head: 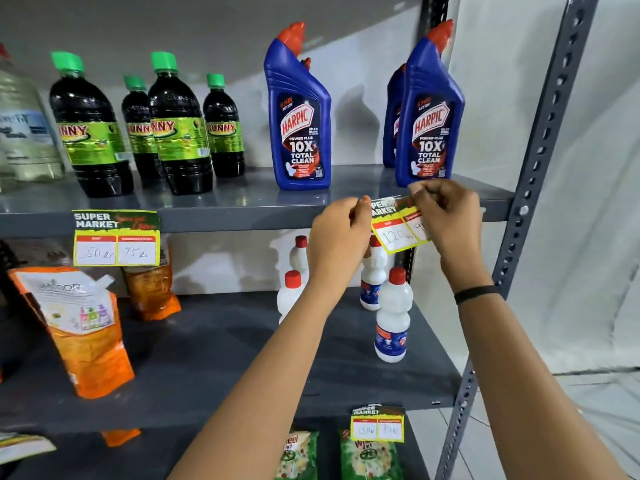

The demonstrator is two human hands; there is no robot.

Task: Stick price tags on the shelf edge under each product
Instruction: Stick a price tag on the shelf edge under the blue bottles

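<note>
A yellow-edged price tag (pixel 396 228) reading 120 is held tilted in front of the upper shelf edge (pixel 242 216), below the blue Harpic bottles (pixel 301 133). My right hand (pixel 446 220) pinches the tag's top right corner. At the tag's left edge my left hand (pixel 341 233) has its fingertips pinched together; whether they grip the tag or a backing strip I cannot tell. Another tag (pixel 116 239) hangs stuck on the same edge under the dark Sunny bottles (pixel 90 126). A third tag (pixel 377 424) sits on the lower shelf edge.
White bottles with red caps (pixel 393 317) stand on the middle shelf behind my forearms. Orange refill pouches (pixel 79 327) lean at its left. Green packets (pixel 372 459) lie on the bottom shelf. The grey perforated rack upright (pixel 533 188) rises at the right.
</note>
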